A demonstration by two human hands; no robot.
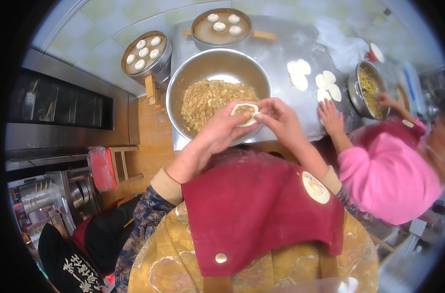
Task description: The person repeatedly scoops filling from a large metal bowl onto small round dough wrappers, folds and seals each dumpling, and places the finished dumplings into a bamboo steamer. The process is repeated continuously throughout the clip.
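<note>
Over the near right rim of a large steel bowl [251, 60], my left hand [222, 126] cups a round dough wrapper [240, 110] with some filling [248, 108] in its middle. My right hand [281, 119] pinches the wrapper's right edge between thumb and fingers. Below, a mound of chopped brown filling [207, 99] lies in the bowl. Flat dough wrappers [299, 75] rest in overlapping groups on the steel table to the right of the bowl.
Two round steamers, one at the back [222, 36] and one at the left [143, 53], hold several shaped buns. On my right, a co-worker in pink [387, 175] has a hand on other wrappers [328, 86] and another at a smaller filling bowl [354, 88]. Another person [94, 241] is behind left.
</note>
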